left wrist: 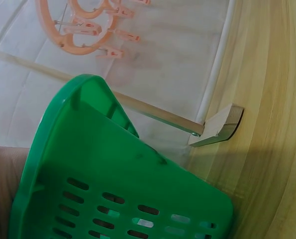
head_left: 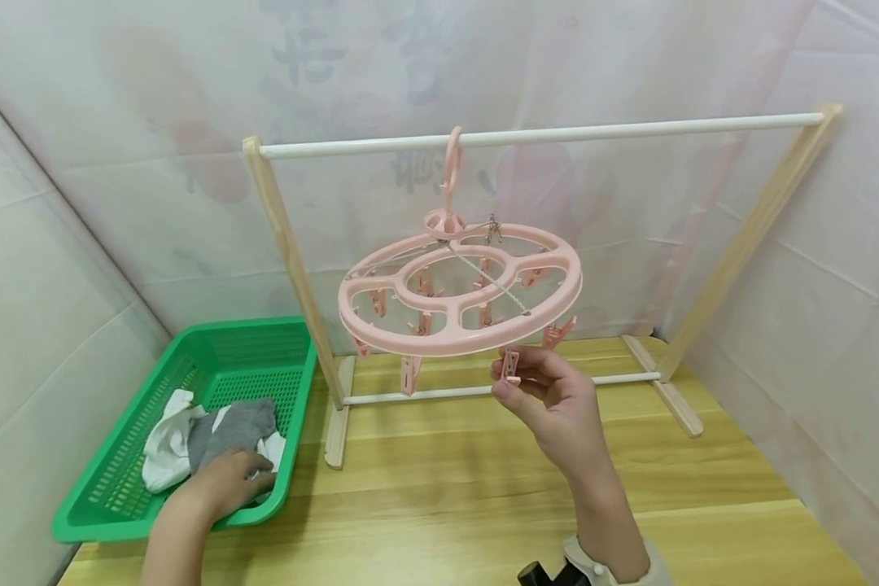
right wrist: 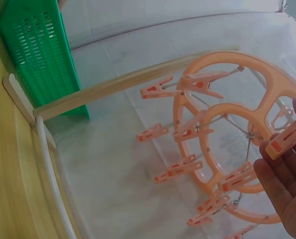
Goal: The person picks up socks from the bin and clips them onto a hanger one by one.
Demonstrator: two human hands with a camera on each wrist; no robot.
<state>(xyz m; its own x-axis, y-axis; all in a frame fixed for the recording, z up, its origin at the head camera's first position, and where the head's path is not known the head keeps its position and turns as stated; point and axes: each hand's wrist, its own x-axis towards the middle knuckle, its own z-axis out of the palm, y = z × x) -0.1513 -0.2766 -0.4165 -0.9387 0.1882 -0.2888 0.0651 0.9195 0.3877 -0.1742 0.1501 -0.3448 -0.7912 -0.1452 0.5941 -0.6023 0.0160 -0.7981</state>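
Note:
A round pink clip hanger (head_left: 439, 345) hangs by its hook from the rack's white top bar (head_left: 630, 130). At its front right edge, my right hand (head_left: 567, 407) pinches one pink clothespin (head_left: 511, 366) between thumb and fingers. The right wrist view shows that clothespin (right wrist: 287, 140) against the fingers, with other pins dangling from the ring. My left hand (head_left: 223, 486) reaches into the green basket (head_left: 117, 533), over a grey cloth piece (head_left: 227, 427) and white cloth (head_left: 165, 446). Its fingertips are down among the cloth, and I cannot tell whether they grip any.
The rack's wooden side posts (head_left: 754, 244) stand on short feet (head_left: 662, 387), joined by a low white bar (head_left: 425, 395). The basket stands beside the left foot on the wood-grain table (head_left: 439, 496). Pale cloth walls (head_left: 190, 106) enclose the back and sides.

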